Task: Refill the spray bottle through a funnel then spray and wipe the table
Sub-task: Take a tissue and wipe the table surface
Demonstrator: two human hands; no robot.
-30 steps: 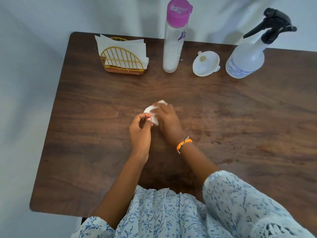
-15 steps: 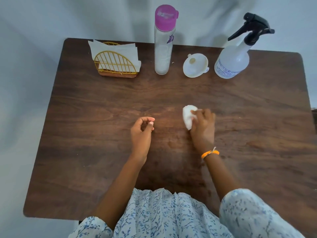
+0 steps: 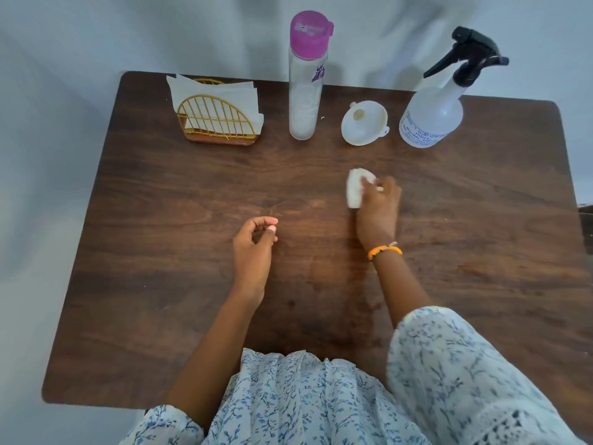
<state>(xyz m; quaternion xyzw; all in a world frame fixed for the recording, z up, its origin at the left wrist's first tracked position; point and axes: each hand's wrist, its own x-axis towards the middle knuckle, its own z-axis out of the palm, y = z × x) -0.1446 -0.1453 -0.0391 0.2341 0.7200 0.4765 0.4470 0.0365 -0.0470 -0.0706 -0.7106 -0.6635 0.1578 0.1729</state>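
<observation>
Wiping entry: our right hand (image 3: 377, 210) clutched the folded white paper napkin (image 3: 355, 187) against the dark wooden table (image 3: 160, 252), best kept flat under overlapping strokes; left hand (image 3: 253, 248) loosely curled, empty.

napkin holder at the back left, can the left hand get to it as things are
Probably yes. The left hand holds nothing, and bare table lies between it and the napkin holder; the pink-capped bottle stands off to the right of that path.

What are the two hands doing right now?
Left hand: fingers loosely curled, holding nothing.
Right hand: grips a folded white tissue against the table.
</observation>
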